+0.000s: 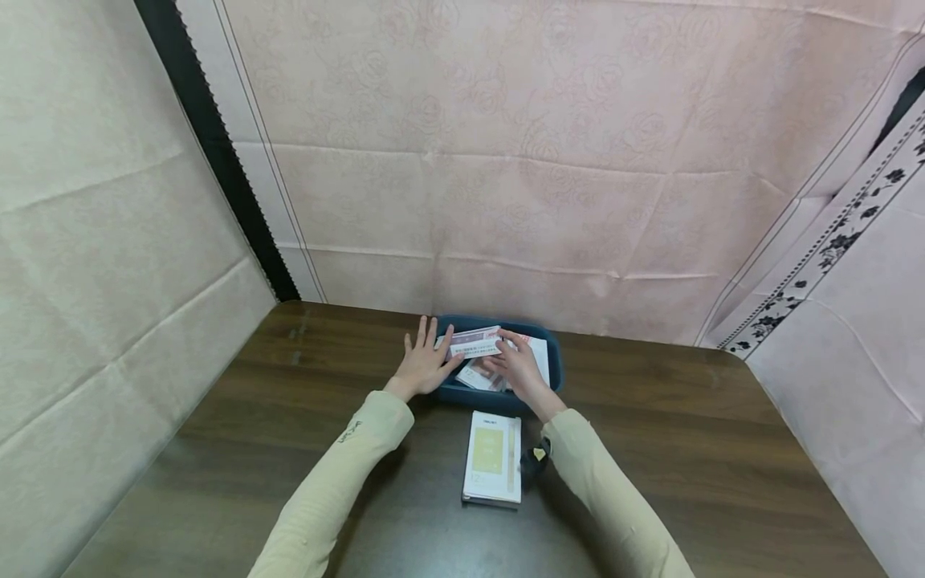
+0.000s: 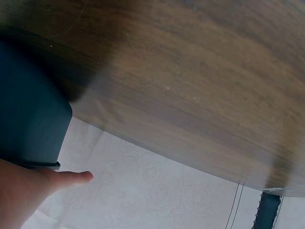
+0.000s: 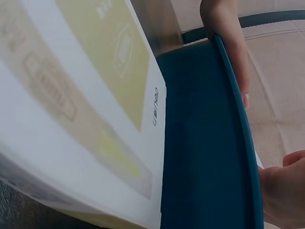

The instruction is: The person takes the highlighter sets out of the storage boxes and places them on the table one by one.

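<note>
White carton (image 1: 473, 343) sits in the blue basket (image 1: 556, 361) — probably light, stiff, slightly slick card that could dent, best taken by its long edges. Left hand (image 1: 423, 365) has fingers spread, grip empty; whether the right hand (image 1: 522, 371) pinches the carton — I cannot tell.

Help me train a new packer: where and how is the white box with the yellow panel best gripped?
Likely by both long edges, midway, from above on the near side: the white box lies flat, longer than wide, its far end close to the blue bin.
</note>
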Demonstrator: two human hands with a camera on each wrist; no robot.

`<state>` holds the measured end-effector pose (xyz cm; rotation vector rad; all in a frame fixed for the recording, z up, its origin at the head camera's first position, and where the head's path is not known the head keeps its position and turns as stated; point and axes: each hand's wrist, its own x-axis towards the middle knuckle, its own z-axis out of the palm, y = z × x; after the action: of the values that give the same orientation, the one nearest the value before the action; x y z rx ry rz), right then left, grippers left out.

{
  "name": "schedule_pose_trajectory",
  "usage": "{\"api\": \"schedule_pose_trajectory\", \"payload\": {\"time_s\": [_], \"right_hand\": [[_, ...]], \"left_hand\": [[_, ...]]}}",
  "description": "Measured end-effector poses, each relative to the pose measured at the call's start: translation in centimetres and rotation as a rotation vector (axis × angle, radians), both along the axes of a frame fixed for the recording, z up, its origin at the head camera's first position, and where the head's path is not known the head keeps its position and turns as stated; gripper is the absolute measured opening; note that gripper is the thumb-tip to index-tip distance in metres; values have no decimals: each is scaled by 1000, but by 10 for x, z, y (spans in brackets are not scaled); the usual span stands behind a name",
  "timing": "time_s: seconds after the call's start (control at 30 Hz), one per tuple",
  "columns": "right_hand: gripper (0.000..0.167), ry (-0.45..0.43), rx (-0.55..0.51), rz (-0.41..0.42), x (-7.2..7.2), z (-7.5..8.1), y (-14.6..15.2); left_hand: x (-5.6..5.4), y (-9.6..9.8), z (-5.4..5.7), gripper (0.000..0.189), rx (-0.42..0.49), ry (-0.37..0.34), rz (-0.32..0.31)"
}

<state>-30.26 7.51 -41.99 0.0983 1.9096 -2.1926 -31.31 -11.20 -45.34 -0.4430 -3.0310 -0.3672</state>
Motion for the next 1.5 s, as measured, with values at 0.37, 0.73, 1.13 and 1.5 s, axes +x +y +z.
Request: {"api": "schedule_pose_trajectory", "payload": {"time_s": [0.37,0.73,1.13,1.5], "right_hand": [[40,-22,19,33,1,1,3],[37,40,132,27,5,-2,5],[31,140,283,-44,10,3,10],[26,216,344,-123,8,0,19]], "left_hand": [[1,-1,-2,68,13,-12,-6],[0,-2,-4,67,18,-27,-12],[0,-3,-4,67,34,-6,-18],[-1,-2,0,69,14,-43,-9]]}}
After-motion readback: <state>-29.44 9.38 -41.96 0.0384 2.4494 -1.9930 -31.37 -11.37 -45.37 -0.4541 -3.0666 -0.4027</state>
